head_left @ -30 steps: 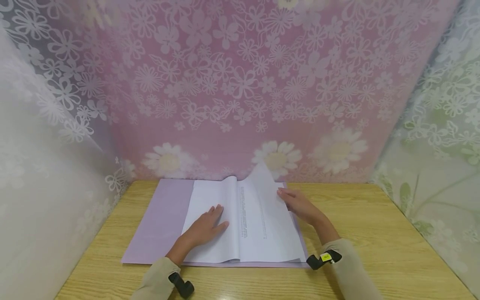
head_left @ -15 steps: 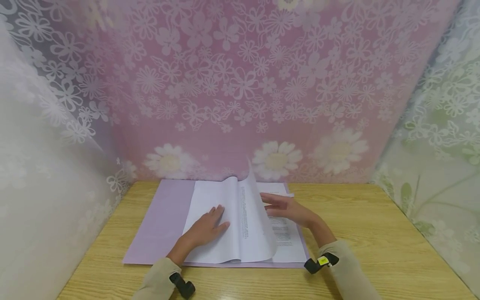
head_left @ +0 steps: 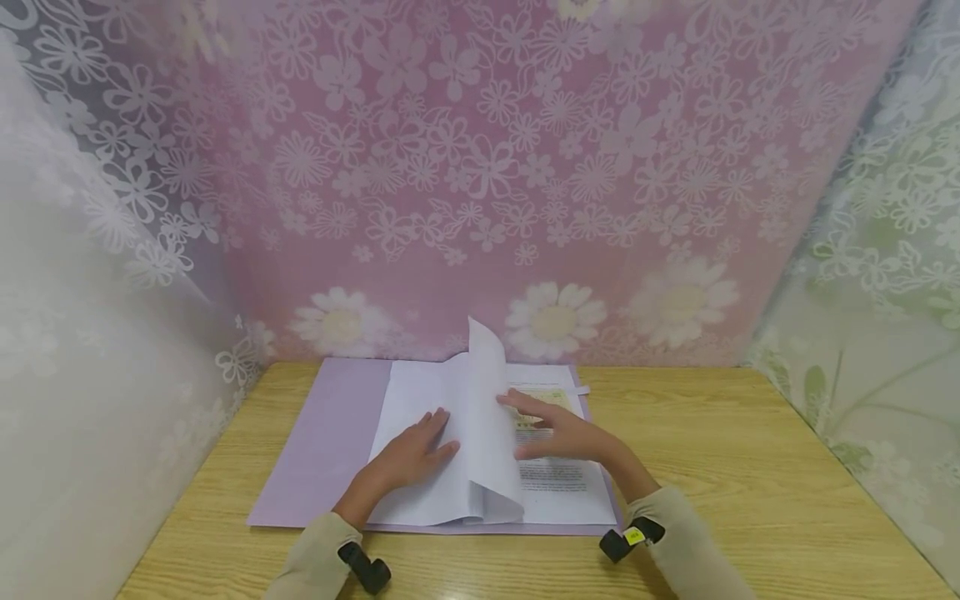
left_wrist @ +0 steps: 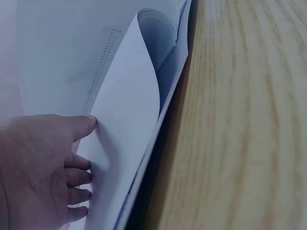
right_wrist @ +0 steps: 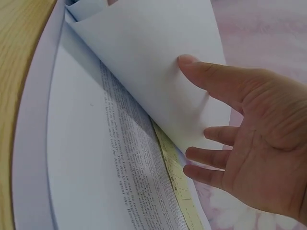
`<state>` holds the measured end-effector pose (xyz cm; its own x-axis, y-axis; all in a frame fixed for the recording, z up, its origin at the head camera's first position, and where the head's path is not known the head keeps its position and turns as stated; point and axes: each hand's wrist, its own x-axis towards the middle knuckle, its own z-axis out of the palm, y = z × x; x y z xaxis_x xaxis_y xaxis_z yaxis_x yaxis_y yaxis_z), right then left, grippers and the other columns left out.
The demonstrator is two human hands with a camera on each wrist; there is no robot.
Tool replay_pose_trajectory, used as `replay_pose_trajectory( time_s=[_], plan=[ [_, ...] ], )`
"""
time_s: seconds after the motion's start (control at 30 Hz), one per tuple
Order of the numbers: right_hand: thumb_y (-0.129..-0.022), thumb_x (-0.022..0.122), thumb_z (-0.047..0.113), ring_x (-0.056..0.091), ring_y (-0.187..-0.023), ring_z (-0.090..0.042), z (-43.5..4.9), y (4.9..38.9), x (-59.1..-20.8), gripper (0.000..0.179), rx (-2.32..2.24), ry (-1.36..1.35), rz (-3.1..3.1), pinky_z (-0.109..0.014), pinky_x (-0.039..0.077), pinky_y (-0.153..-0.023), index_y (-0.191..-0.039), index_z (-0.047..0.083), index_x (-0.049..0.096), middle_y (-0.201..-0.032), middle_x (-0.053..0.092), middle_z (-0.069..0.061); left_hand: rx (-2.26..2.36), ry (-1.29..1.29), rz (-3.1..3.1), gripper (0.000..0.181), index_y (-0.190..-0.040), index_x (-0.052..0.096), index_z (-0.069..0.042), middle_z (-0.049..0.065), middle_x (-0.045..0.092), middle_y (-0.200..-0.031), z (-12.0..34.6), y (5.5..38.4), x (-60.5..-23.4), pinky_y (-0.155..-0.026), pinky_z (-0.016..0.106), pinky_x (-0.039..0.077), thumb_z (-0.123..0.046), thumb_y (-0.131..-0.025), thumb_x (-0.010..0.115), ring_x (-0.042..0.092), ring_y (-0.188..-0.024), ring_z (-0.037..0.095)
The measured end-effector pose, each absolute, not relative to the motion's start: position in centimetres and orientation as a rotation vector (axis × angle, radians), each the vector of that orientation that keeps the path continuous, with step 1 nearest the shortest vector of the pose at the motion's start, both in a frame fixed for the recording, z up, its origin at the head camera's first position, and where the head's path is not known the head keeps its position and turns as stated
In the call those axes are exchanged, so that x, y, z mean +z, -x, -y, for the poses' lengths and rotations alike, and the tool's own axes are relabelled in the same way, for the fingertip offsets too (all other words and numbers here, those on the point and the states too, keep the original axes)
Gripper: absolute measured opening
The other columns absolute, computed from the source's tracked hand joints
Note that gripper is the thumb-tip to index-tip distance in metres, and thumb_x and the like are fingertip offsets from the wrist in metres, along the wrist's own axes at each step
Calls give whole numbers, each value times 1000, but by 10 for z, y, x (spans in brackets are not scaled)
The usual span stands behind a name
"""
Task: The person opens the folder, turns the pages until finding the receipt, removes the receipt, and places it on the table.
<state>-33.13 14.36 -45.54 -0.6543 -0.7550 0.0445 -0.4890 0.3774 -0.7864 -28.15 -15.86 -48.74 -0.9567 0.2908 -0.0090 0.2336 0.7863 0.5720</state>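
Observation:
A lilac folder lies spread on the wooden table with white printed sheets in it. My left hand rests flat on the left-hand pages, fingers extended and thumb apart. One lifted sheet stands curled up near the fold, its top corner rising above the folder. Against the back of this sheet my right hand touches with extended, spread fingers, as the right wrist view shows too. Below that hand lies a printed page bearing text and a yellowish box. A small white tab sticks out at its right edge.
The wooden table extends to both sides of the folder. A pink floral curtain hangs right behind its back edge, and pale floral sheets close in the sides. Each sleeve carries a black wrist camera.
My right hand has moved left, letting go of the sheet's right edge and pushing the sheet over toward the fold. The printed page beneath has come into view. The left hand has stayed put.

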Motion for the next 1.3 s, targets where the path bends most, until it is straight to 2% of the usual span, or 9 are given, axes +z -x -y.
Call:
replay_pose_trajectory(
  time_s=[0.17,0.3,0.5,0.67,0.8,1.03,1.3],
  plan=[
    [-90,77,40,20,-157,-38,-138,326,-456,80,-1027,1025,-2422,-64,34,-118,-159,25,39,-172,15,-13,909,-471,-2891,64,-157,34,2,21,35,-163,161,283,-484,-123,55,30,-31,-105,54,31,-153,39],
    [-90,77,43,21,-156,-43,-136,323,-456,77,-945,1014,-2472,-65,29,-120,-156,22,44,-171,17,-16,914,-499,-2906,60,-156,33,5,24,37,-161,164,283,-482,-123,54,31,-23,-106,50,34,-151,41],
    [-90,76,45,21,-155,-45,-136,320,-455,76,-879,1028,-2500,-65,27,-121,-155,19,46,-170,18,-20,972,-491,-2910,54,-155,38,3,21,40,-160,167,285,-480,-123,52,32,-22,-108,47,37,-150,38],
    [-90,76,46,20,-155,-44,-137,321,-457,76,-840,1022,-2505,-64,27,-121,-155,20,45,-170,17,-19,1061,-470,-2906,54,-156,35,4,20,38,-161,168,287,-477,-124,51,30,-19,-108,46,36,-151,37],
    [-91,75,46,20,-156,-44,-134,321,-457,76,-813,1032,-2512,-64,27,-122,-156,20,45,-170,17,-20,1107,-432,-2911,58,-158,30,2,18,35,-164,168,288,-476,-125,51,28,-24,-109,45,33,-152,36],
    [-92,75,44,21,-155,-44,-124,318,-453,75,-823,1064,-2508,-64,27,-122,-155,17,46,-169,19,-22,1123,-410,-2916,70,-160,27,-1,18,26,-167,164,284,-472,-127,51,25,-38,-106,53,25,-156,34],
    [-92,73,48,20,-157,-40,-116,317,-457,75,-828,1060,-2534,-61,27,-123,-156,20,45,-170,18,-18,1075,-425,-2940,66,-157,36,-2,20,26,-167,161,279,-470,-125,54,27,-34,-104,58,26,-155,37]
  ],
)
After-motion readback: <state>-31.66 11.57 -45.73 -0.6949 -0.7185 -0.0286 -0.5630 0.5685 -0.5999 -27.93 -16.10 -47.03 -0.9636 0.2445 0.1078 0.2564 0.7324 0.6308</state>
